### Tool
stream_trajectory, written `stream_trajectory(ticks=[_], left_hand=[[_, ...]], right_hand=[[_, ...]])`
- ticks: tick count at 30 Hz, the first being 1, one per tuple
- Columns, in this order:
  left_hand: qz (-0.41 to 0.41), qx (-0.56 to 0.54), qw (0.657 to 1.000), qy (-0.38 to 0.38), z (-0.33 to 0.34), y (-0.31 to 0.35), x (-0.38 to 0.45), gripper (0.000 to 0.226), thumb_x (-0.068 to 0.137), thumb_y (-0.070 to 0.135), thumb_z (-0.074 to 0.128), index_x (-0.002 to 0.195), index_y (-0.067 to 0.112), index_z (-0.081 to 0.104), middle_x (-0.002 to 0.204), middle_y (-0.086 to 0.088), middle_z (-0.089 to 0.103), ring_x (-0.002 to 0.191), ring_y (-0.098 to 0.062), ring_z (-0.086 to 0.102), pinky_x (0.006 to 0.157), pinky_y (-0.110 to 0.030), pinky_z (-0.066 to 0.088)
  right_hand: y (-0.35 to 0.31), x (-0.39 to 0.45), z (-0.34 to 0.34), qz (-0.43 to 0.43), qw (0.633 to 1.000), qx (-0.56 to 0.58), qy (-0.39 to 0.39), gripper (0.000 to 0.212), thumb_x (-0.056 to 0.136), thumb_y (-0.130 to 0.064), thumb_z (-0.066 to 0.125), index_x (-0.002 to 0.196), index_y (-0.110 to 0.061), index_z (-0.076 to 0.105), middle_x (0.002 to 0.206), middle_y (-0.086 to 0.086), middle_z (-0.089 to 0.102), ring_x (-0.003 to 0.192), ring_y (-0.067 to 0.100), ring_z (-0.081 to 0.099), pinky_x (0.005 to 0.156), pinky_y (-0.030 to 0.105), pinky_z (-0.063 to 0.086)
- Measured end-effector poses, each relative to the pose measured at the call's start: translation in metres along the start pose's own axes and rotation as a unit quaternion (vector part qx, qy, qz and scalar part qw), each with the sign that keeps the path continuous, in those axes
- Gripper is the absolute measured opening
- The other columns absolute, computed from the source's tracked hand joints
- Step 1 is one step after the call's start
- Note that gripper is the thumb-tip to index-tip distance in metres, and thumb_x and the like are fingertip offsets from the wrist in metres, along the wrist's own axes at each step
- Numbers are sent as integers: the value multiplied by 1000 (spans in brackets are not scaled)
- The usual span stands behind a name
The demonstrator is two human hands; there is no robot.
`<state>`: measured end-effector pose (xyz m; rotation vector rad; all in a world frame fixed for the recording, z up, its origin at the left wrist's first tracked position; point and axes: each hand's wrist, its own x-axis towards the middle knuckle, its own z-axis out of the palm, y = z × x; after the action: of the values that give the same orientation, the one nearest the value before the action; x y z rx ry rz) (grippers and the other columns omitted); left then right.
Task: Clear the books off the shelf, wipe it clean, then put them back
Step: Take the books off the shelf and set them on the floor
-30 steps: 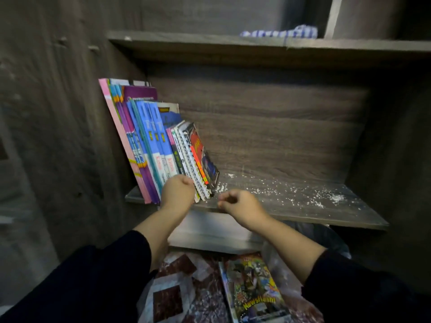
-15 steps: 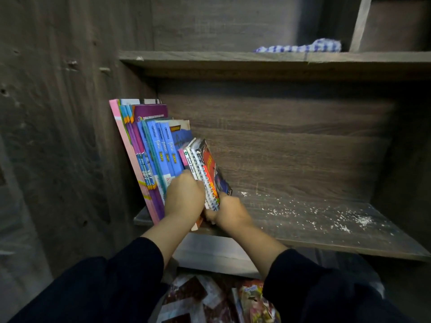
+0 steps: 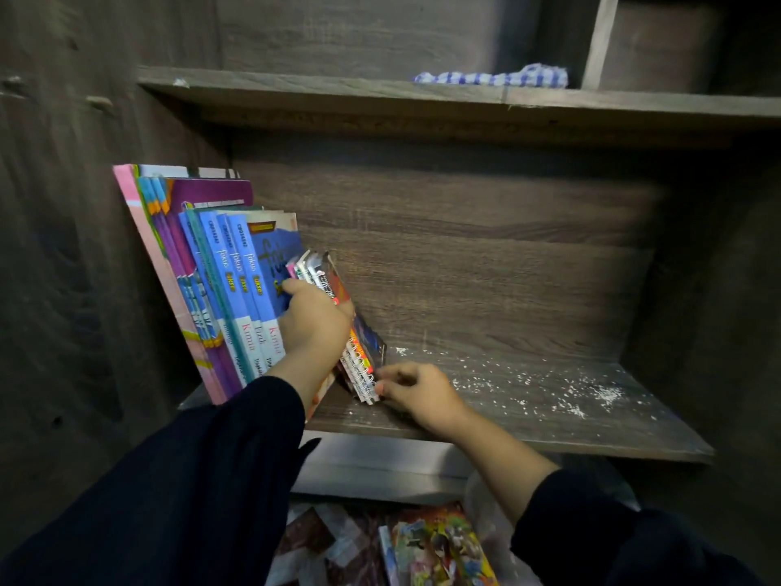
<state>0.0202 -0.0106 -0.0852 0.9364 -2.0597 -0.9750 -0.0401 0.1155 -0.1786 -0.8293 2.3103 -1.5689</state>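
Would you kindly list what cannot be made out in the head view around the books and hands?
- Small books: covers and count hidden by the left hand gripping them.
- Right hand: fingertips curl at the spiral binding; grip unclear.
- Checked cloth: mostly hidden behind the upper shelf edge.
- Comic below: cut off by the bottom edge.

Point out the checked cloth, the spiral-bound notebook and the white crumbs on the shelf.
checked cloth (image 3: pixel 494 76), head view, middle of its folded top.
spiral-bound notebook (image 3: pixel 360 374), head view, on its wire binding.
white crumbs (image 3: pixel 606 393), head view, densest patch at right.
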Motion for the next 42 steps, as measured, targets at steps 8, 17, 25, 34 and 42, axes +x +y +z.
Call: stream_trajectory(ticks=[8, 17, 25, 34, 42], left_hand=[[-24, -149, 988, -18, -14, -9, -5, 54, 81, 28, 66, 119, -1, 39, 107, -17, 64, 91, -37, 65, 79, -47, 57], [-79, -291, 939, -165, -52, -6, -62, 15, 87, 19, 62, 93, 7, 55, 68, -7, 63, 54, -20, 62, 42, -25, 51], [-100, -292, 932, -190, -74, -21, -109, 15, 87, 24, 63, 84, 11, 57, 68, -7, 63, 54, -22, 58, 33, -19, 45], [-124, -228, 922, -288, -79, -64, -147, 18, 89, 29, 64, 94, 12, 59, 85, -8, 68, 73, -21, 65, 51, -29, 54], [-152, -157, 892, -396, -50, -105, -149, 32, 89, 35, 63, 114, 15, 59, 93, -7, 72, 76, -23, 70, 63, -36, 59]], right_hand=[[-11, -25, -30, 230, 953, 197, 7, 52, 96, -55, 31, 96, -7, 51, 73, 13, 55, 57, 22, 59, 40, 23, 51], [-34, -77, -53, 268, 893, 358, 43, 43, 90, -45, 54, 80, -3, 58, 73, 11, 62, 67, 23, 63, 61, 36, 59], [-29, -123, -67, 330, 912, 241, -41, 48, 80, -56, 60, 69, -9, 57, 47, 2, 62, 35, 13, 58, 33, 14, 46], [3, -179, -67, 343, 917, 164, -123, 38, 77, -48, 66, 77, -10, 62, 60, 4, 69, 50, 12, 67, 37, 15, 47], [57, -193, -60, 286, 942, 149, -97, 22, 85, -41, 63, 87, -19, 59, 58, -5, 64, 50, 5, 60, 46, 17, 48]])
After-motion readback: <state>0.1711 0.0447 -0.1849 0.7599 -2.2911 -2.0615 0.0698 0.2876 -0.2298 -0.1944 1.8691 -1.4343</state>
